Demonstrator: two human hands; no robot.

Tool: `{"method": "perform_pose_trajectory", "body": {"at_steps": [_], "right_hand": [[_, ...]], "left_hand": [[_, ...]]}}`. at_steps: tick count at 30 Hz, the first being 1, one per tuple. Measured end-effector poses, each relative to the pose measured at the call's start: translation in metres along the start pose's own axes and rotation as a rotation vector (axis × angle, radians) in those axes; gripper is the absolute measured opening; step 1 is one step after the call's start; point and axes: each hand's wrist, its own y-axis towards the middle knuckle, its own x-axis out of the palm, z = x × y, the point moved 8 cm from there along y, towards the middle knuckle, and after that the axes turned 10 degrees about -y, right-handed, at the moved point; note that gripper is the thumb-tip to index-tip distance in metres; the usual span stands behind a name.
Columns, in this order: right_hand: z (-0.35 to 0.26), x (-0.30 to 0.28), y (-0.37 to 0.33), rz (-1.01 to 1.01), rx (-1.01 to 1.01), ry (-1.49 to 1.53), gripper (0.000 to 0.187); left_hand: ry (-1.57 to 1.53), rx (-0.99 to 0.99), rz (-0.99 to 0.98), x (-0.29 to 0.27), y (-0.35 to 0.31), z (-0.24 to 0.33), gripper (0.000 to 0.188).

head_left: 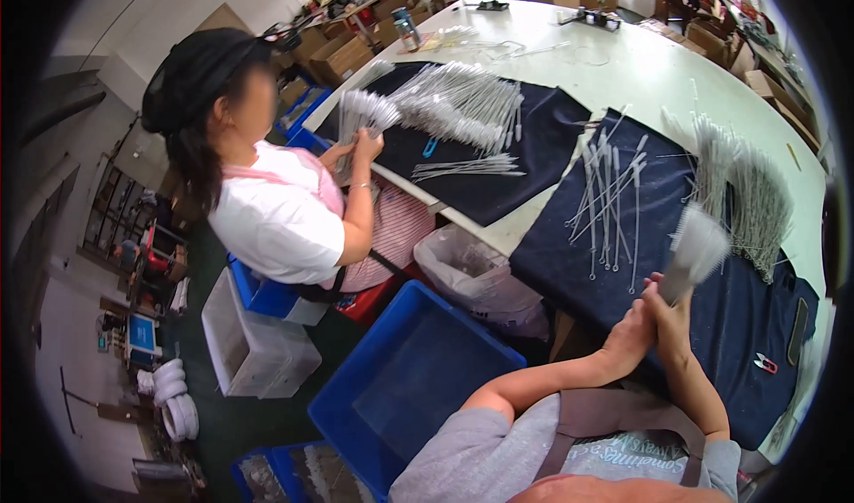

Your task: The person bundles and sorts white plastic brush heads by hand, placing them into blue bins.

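Observation:
A bundle of thin straw brushes (696, 247) with white bristles stands up from my two hands, its bristle end blurred. My right hand (674, 323) is closed around the lower part of the bundle. Pressed against it from the left is my left hand (628, 336), its fingers wrapped at the bundle's lower end and partly hidden. Just beyond, loose wire brushes (609, 196) with small ring ends lie crisscrossed on a dark blue cloth (556, 245). To the right of the bundle lies a thick pile of brushes (756, 205).
Across the table's left part, a co-worker (276, 209) holds another brush bundle (366, 112) beside a large brush pile (463, 103). Red-handled snips (765, 363) lie at the right. Below the table edge stand a blue bin (409, 387) and a bag-lined bin (480, 272).

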Motion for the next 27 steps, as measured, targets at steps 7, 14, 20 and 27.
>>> {"method": "perform_pose_trajectory", "body": {"at_steps": [7, 14, 20, 27], "right_hand": [[-0.011, -0.033, 0.011, -0.114, 0.099, 0.305, 0.061], [0.001, -0.015, -0.005, -0.469, 0.274, 0.393, 0.073], [0.036, -0.017, -0.028, -0.523, 0.460, 0.326, 0.065], [0.012, -0.033, -0.013, -0.503, 0.325, 0.454, 0.069]], "left_hand": [[-1.349, -0.267, 0.107, -0.048, -0.007, -0.010, 0.065], [-2.130, -0.385, -0.517, 0.001, -0.022, 0.037, 0.027], [-2.568, -0.511, -0.595, 0.017, -0.048, 0.067, 0.023], [-2.142, -0.517, -0.581, 0.022, -0.022, 0.059, 0.018]]}}
